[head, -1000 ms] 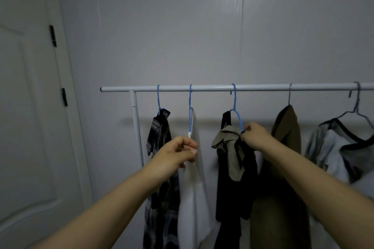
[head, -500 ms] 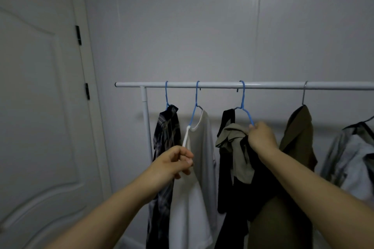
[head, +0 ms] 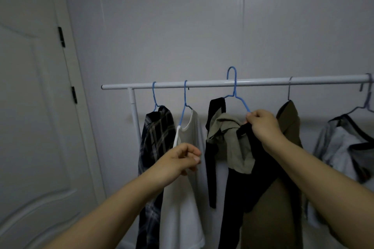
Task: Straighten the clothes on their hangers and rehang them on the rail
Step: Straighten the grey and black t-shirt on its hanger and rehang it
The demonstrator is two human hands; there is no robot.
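A white rail [head: 263,82] carries several hangers. My right hand [head: 263,125] grips the right arm of a blue hanger [head: 234,87] whose hook is raised above the rail. A rumpled black and olive garment [head: 228,141] hangs bunched from it. My left hand [head: 180,159] is lower and to the left, fingers curled, pinching the edge of a white shirt [head: 182,208] on its own blue hanger [head: 184,103].
A plaid shirt [head: 155,133] hangs at the rail's left end by the upright post [head: 134,115]. An olive-brown coat [head: 289,119] and a grey shirt [head: 340,143] hang to the right. A white door [head: 30,107] stands at the left, a plain wall behind.
My right hand has lifted the blue hanger, so its hook now stands above the rail. My left hand has sunk a little beside the white shirt.
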